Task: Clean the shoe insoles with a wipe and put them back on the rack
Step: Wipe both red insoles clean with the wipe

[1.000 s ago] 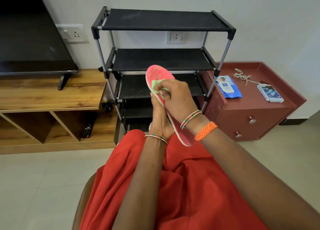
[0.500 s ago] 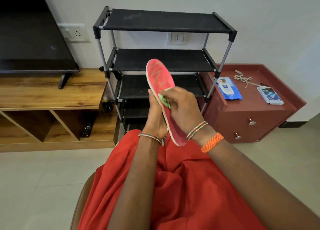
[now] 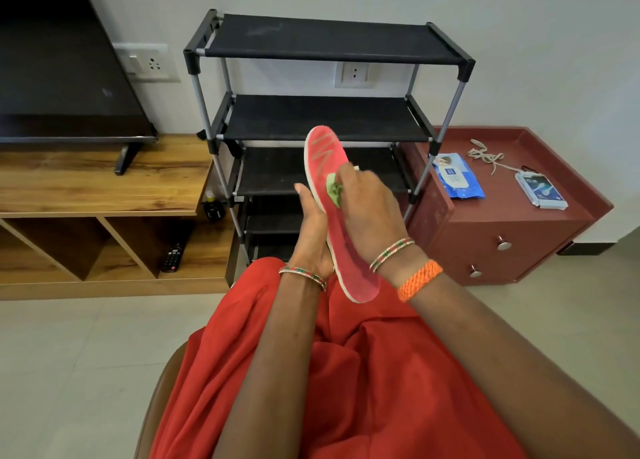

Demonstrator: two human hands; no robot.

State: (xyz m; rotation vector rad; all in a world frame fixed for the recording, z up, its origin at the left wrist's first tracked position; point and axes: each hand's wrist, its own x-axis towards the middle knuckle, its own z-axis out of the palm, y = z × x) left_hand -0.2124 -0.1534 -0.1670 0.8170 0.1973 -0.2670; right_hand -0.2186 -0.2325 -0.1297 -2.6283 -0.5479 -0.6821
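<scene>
A pink insole (image 3: 323,155) with a white edge stands nearly upright above my lap, toe end up. My left hand (image 3: 311,230) holds it from behind at its middle, thumb up along the left edge. My right hand (image 3: 369,209) pinches a crumpled green wipe (image 3: 334,190) and presses it against the insole's face around the middle. The heel end (image 3: 358,285) points down over my red clothing. The black shoe rack (image 3: 329,39) stands straight ahead; its visible shelves are bare.
A red cabinet (image 3: 519,240) at the right carries a blue wipes pack (image 3: 457,178), a small box (image 3: 540,190) and a cord. A wooden TV unit (image 3: 104,185) with a television stands at the left, a remote (image 3: 172,256) on its lower shelf. Pale floor tiles surround me.
My right hand has dragged the wipe from the insole's toe end down to its middle, uncovering the toe. The insole now stands a little more upright.
</scene>
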